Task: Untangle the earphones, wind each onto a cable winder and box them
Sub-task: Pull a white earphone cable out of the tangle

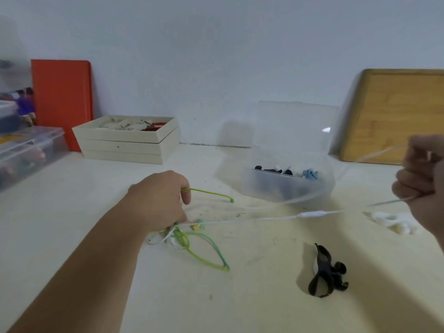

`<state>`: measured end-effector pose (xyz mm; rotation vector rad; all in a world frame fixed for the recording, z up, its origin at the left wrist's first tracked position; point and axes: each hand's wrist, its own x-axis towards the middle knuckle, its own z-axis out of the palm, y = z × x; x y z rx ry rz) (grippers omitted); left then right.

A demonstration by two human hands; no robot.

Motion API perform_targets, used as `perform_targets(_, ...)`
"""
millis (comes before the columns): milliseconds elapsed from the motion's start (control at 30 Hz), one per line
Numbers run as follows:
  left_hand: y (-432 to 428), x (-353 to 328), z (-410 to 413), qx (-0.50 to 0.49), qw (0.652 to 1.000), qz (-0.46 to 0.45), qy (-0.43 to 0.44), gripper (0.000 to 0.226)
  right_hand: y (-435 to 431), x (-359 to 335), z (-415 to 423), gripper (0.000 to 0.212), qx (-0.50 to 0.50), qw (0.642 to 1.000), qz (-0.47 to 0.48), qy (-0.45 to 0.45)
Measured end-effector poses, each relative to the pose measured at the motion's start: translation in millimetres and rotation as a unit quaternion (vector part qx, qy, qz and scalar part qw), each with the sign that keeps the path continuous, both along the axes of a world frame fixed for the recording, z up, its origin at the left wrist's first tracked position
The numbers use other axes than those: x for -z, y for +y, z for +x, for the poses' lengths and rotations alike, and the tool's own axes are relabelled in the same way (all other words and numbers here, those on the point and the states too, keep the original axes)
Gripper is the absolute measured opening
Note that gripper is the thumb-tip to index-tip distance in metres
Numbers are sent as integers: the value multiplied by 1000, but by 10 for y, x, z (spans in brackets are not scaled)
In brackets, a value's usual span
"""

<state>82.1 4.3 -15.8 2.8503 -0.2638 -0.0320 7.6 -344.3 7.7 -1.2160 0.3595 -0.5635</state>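
Head view: your left hand (pixel 163 200), fingers curled round the green earphones (pixel 204 255), anchors the tangle on the worktop (pixel 240 304). Your right hand (pixel 420 183) grasps the white earphone cable (pixel 312 214), stretched taut, likely to slide it free. Black cable winder (pixel 324 272) near; clear box (pixel 259 188) behind.

- where's the tangle (pixel 182 236)?
- on the table (pixel 240 304), under the left hand (pixel 158 200); its cable (pixel 310 214) runs right to the right hand (pixel 420 183).
- and the winder (pixel 323 272)?
- nearer, right of the tangle. the box (pixel 264 186) sits behind it, the board (pixel 396 111) further back right.
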Motion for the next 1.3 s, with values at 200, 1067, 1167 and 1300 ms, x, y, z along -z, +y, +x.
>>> perform_targets(200, -40, 23, 23, -8, 1000, 0, -13, 12, 136, 40, -19, 29, 44, 802, -507, 312)
perform_targets(1067, 70, 49, 154, -116, 987, -2, -115, 52, 1316, 472, 263, 16, -167, 717, -667, 118)
perform_targets(1167, -206, -105, -89, 127, 944, -190, -238, 57, 1289, 251, 142, 14, -107, 807, -579, 42)
perform_targets(1300, -487, 2, -255, 205, 964, -161, -47, 21, 1194, 64, -3, 13, -19, 856, -512, -65)
